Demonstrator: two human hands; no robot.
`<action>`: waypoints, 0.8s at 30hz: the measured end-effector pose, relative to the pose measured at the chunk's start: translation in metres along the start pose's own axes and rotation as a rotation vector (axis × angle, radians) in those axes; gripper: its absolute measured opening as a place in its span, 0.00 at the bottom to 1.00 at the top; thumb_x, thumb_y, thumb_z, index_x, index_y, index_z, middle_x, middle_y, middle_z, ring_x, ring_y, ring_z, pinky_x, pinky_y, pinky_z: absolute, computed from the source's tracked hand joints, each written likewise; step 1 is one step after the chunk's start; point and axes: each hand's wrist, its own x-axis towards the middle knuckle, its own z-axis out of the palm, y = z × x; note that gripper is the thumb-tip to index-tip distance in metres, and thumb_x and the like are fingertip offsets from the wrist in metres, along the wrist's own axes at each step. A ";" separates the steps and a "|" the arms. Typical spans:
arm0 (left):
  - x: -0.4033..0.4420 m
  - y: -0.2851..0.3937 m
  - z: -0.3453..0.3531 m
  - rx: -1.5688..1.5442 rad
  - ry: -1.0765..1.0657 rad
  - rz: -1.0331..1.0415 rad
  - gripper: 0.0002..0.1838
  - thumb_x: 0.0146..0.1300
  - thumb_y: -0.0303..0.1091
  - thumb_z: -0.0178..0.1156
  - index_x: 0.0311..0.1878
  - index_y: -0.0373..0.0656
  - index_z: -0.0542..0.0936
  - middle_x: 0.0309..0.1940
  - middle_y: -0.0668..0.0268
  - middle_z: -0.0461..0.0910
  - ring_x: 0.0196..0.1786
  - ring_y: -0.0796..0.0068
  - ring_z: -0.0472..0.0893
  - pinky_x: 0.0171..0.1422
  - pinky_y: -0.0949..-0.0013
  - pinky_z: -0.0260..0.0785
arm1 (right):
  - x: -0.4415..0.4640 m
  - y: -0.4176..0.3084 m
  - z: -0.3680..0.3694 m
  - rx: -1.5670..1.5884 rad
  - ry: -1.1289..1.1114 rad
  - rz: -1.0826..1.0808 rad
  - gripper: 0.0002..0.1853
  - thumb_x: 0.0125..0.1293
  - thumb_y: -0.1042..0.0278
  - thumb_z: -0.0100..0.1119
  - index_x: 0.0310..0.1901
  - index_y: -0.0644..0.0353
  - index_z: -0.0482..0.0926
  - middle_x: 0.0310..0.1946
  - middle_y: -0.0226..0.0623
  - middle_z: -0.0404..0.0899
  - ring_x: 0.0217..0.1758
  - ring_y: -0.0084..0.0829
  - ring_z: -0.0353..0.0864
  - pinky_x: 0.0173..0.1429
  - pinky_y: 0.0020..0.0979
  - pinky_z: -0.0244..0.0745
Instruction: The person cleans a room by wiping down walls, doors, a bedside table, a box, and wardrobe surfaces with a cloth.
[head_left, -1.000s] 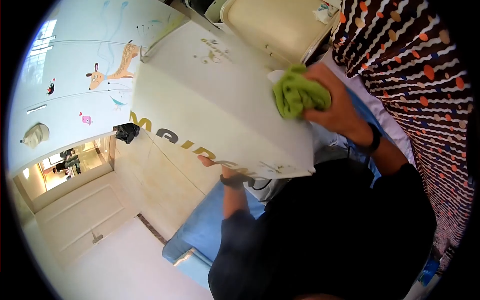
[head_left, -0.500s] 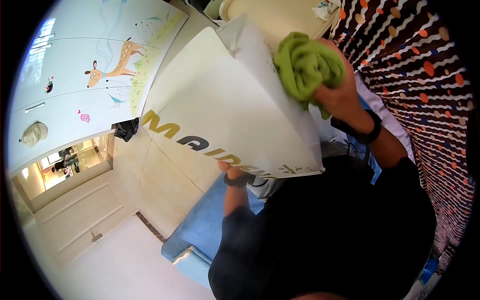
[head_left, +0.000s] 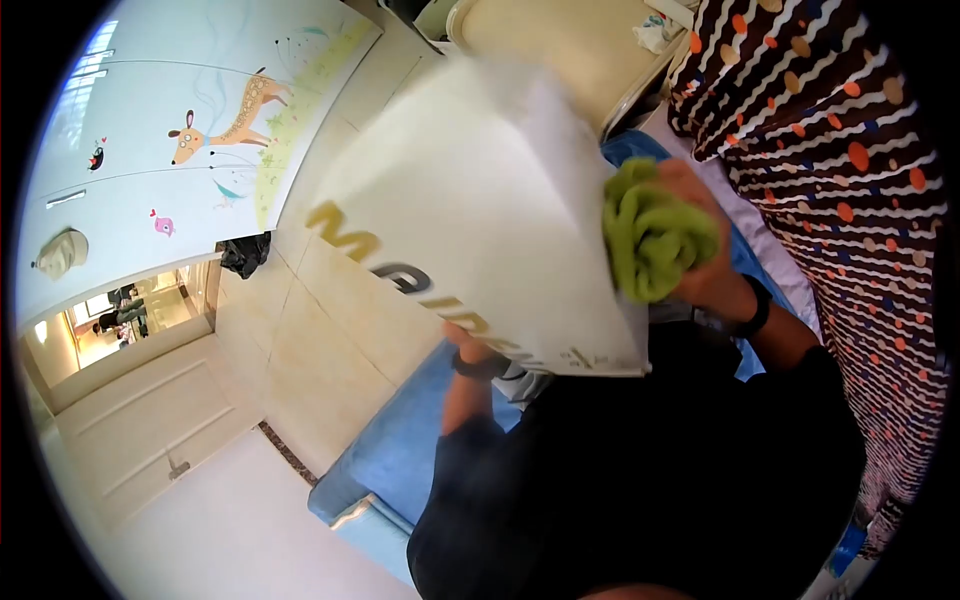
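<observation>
A large white paper bag (head_left: pixel 460 190) with gold and dark lettering is held up in front of me, tilted and slightly blurred. My left hand (head_left: pixel 468 343) grips its lower left edge; most of the fingers are hidden behind it. In my right hand (head_left: pixel 708 280) is a bunched green cloth (head_left: pixel 655 235), pressed against or very near the bag's right side. The fingers of that hand are wrapped round the cloth and partly covered by it.
A blue cushioned seat (head_left: pixel 390 445) lies below the bag. Patterned brown fabric (head_left: pixel 800 150) hangs along the right. At the left stands a white cabinet (head_left: pixel 130 130) with a deer picture, and a black plastic bag (head_left: pixel 245 255) sits by its base.
My right hand has moved down with the green cloth, along the bag's right side. The bag has shifted slightly down and right, and my left hand stays on its edge.
</observation>
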 end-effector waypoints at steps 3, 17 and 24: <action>0.006 0.003 0.004 0.071 -0.020 0.043 0.20 0.68 0.36 0.55 0.58 0.33 0.72 0.50 0.59 0.80 0.48 0.67 0.80 0.51 0.67 0.74 | 0.013 0.003 -0.004 0.193 0.247 0.265 0.26 0.55 0.67 0.70 0.54 0.67 0.73 0.56 0.40 0.74 0.57 0.29 0.73 0.60 0.32 0.70; 0.081 0.028 0.053 0.573 -0.138 0.365 0.18 0.68 0.34 0.56 0.57 0.32 0.73 0.49 0.59 0.80 0.47 0.67 0.80 0.51 0.67 0.74 | 0.000 -0.012 0.006 0.356 -0.054 0.331 0.32 0.52 0.70 0.70 0.60 0.63 0.69 0.52 0.34 0.74 0.56 0.28 0.74 0.61 0.32 0.69; 0.076 0.015 0.019 -0.324 0.210 -0.153 0.22 0.72 0.37 0.52 0.64 0.35 0.68 0.49 0.61 0.80 0.44 0.69 0.81 0.49 0.70 0.75 | -0.040 0.005 0.020 -0.198 -0.359 0.327 0.33 0.44 0.71 0.71 0.56 0.57 0.74 0.51 0.43 0.70 0.55 0.43 0.73 0.60 0.33 0.68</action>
